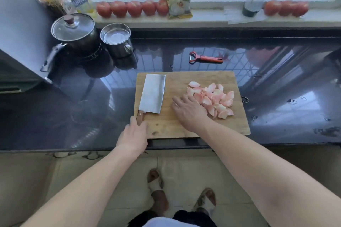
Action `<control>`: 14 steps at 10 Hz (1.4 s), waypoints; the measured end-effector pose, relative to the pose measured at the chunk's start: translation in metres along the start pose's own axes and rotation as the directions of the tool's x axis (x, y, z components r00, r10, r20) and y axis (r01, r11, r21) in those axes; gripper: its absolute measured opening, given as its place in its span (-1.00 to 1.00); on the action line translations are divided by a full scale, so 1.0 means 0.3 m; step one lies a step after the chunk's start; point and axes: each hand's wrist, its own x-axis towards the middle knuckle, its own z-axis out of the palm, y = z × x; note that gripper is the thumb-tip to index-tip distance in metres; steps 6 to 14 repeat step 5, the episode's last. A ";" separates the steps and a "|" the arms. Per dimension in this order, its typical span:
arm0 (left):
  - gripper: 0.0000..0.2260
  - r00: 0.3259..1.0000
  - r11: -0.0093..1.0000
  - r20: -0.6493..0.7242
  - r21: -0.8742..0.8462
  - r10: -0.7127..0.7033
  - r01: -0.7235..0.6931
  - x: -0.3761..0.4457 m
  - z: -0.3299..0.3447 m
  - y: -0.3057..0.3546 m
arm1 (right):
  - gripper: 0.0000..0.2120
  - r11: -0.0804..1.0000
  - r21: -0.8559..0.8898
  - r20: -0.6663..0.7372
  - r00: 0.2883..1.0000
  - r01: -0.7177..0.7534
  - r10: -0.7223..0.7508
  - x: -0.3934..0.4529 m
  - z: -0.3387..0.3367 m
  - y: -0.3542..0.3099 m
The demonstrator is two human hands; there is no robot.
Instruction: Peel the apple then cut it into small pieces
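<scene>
Behind cutting board [184,127]: peeler [205,58], pot [73,35], steel cup [117,39].

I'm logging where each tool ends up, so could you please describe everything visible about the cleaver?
The cleaver lies flat on the left part of the wooden cutting board, its broad rectangular steel blade pointing away from the person. Its short brown wooden handle points toward the person, and the left hand grips it. The blade looks clean and touches no apple pieces.

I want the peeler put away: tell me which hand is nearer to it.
Right. The right hand rests on the cutting board just below the peeler; the left hand holds the knife farther back.
</scene>
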 end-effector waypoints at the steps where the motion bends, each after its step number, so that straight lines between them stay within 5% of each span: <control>1: -0.69 1.000 1.000 0.001 0.021 0.009 -0.009 -0.009 0.000 0.000 | -0.65 0.991 -0.070 -0.040 0.993 0.112 -0.115 0.015 0.026 -0.004; 3: -0.63 0.994 0.987 -0.066 0.143 0.086 -0.076 -0.025 -0.037 0.009 | -0.57 0.991 -0.127 0.043 0.999 -0.028 0.033 -0.057 0.011 0.101; 4: -0.58 0.970 0.973 -0.139 0.148 0.199 -0.178 -0.009 -0.091 0.035 | -0.47 0.971 0.194 -0.046 0.987 -0.140 0.152 -0.068 -0.066 0.082; 5: -0.66 0.946 0.949 -0.152 0.178 0.288 -0.260 0.025 -0.190 0.099 | -0.62 0.893 0.353 -0.012 0.953 -0.280 0.304 -0.091 -0.164 0.091; 14: -0.66 0.946 0.949 -0.152 0.178 0.288 -0.260 0.025 -0.190 0.099 | -0.62 0.893 0.353 -0.012 0.953 -0.280 0.304 -0.091 -0.164 0.091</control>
